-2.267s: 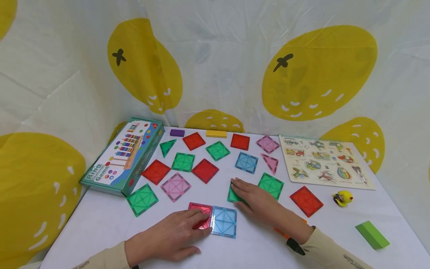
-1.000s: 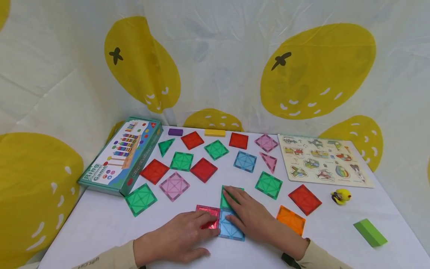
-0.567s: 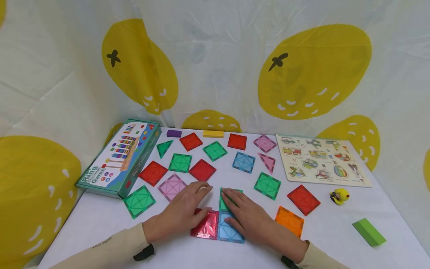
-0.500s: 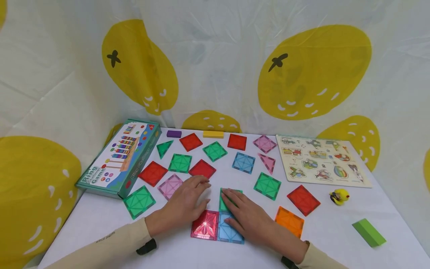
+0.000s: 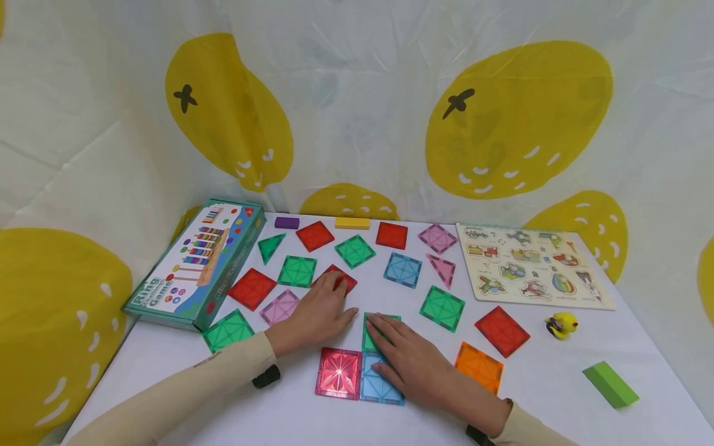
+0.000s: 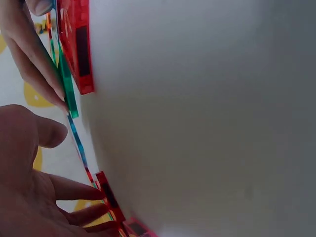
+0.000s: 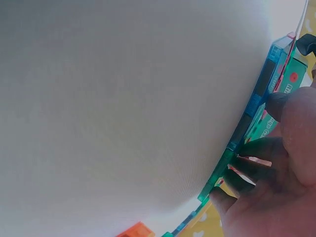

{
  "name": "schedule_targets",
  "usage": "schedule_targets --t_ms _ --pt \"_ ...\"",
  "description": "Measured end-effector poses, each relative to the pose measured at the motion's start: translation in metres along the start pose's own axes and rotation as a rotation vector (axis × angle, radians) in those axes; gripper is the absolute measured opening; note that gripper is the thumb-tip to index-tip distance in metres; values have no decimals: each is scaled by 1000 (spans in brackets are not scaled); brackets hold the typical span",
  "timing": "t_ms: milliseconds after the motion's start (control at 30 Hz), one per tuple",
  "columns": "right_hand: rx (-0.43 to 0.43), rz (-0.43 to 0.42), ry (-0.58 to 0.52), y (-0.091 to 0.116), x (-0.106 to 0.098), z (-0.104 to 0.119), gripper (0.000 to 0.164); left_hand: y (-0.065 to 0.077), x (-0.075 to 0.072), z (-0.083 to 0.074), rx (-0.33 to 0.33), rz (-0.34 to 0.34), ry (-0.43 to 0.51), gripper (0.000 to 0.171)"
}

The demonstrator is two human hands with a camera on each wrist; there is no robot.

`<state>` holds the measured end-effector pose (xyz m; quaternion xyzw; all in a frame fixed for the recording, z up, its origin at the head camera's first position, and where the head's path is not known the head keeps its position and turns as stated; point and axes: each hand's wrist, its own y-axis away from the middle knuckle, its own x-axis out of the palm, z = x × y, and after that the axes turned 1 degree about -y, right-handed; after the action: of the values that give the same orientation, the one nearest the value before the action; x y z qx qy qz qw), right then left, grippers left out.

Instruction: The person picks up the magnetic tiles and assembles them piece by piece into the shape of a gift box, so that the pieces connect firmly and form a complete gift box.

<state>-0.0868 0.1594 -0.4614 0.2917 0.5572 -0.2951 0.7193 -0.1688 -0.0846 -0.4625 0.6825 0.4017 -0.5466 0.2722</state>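
My left hand (image 5: 313,317) reaches over the table with its fingertips on a red square magnetic tile (image 5: 349,280), partly covered by them. In the left wrist view, these loosely extended fingers touch that red tile (image 6: 110,197) at its edge. My right hand (image 5: 415,367) lies flat, fingers on a green square tile (image 5: 370,339) and thumb on a light blue tile (image 5: 375,385). The right wrist view has the fingers (image 7: 254,168) against the green tile (image 7: 217,174). A shiny crimson tile (image 5: 338,373) joins the blue tile's left side; the green one meets its far edge.
Several loose tiles lie around, including an orange one (image 5: 480,367) by my right forearm and a pink one (image 5: 279,307) by my left. A game box (image 5: 195,263) stands left, a picture puzzle board (image 5: 535,266) right. A yellow duck figure (image 5: 561,325) and green block (image 5: 610,385) lie nearer.
The right hand slid the green tile left against the blue tile, then stayed on it. The left hand let go of the crimson tile and moved forward onto a red tile.
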Motion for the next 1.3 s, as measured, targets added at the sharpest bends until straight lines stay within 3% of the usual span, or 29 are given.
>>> schedule_targets --t_ms 267,600,1000,1300 --pt "-30 -35 -8 1 -1 -2 75 15 -2 5 81 90 1 73" --pt "-40 -44 -2 0 -1 -4 76 42 -2 5 250 73 32 69" --pt "-45 -41 -10 0 0 -4 74 57 -2 2 286 127 89 69" --pt "-79 -59 -23 2 -2 -5 75 67 -5 -4 354 151 119 62"
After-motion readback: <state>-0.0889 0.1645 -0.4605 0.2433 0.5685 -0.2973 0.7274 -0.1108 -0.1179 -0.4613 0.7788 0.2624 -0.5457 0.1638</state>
